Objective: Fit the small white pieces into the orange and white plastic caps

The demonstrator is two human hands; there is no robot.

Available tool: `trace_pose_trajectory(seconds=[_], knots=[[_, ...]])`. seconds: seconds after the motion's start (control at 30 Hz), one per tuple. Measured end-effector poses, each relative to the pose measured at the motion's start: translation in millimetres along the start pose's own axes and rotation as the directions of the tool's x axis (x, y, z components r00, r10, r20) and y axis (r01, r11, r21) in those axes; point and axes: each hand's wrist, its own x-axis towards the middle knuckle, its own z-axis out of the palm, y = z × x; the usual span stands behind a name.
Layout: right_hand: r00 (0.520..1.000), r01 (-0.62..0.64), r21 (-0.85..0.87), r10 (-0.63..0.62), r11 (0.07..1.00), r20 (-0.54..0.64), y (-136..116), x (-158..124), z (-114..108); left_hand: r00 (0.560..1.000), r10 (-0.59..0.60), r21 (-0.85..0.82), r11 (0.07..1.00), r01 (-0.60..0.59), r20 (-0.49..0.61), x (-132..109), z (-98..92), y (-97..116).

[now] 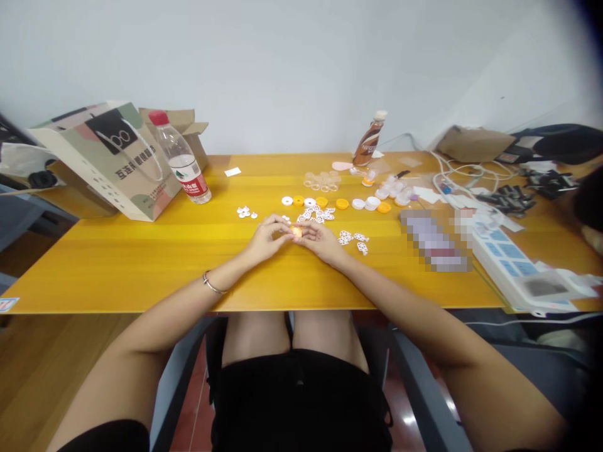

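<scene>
Between the fingertips of both hands is a small round orange piece [296,232], held just over the table. My left hand [269,238] pinches it from the left. From the other side my right hand [321,241] grips it too, the fingers partly covering it. Right behind the hands lies a pile of white openwork plastic pieces [316,215]. A smaller group of the same white pieces [345,237] is to the right of my right hand. Small white discs [244,212] lie to the left, beyond my left hand.
Orange and white round caps [321,201] form a row, with clear cups [322,182] behind. A water bottle [183,163] and paper bag [117,163] stand left; a brown drink bottle [370,139] is at the back. A white power strip [518,263] and cables [452,169] lie right.
</scene>
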Motion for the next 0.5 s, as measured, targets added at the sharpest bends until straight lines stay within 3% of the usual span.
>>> trace_pose_trajectory(seconds=[0.1, 0.27, 0.37, 0.5], knots=[[1.0, -0.003, -0.01, 0.003, 1.0, 0.0, -1, -1, 1, 1.0, -0.002, 0.055, 0.998, 0.0, 0.03, -2, -0.3, 2], [1.0, -0.018, 0.03, 0.019, 0.999, -0.023, -1, 0, 0, 1.0, 0.004, 0.063, 0.998, -0.003, -0.01, 1, -5.2, 7], [0.999, -0.024, 0.06, 0.026, 0.998, -0.039, 1, 0, 0, 1.0, 0.001, 0.089, 0.996, 0.001, -0.024, 4, -11.8, 1], [0.998, -0.015, 0.064, 0.019, 0.998, -0.062, 2, 0, 0, 0.996, -0.079, 0.232, 0.97, 0.067, 0.045, 4, -18.4, -14]])
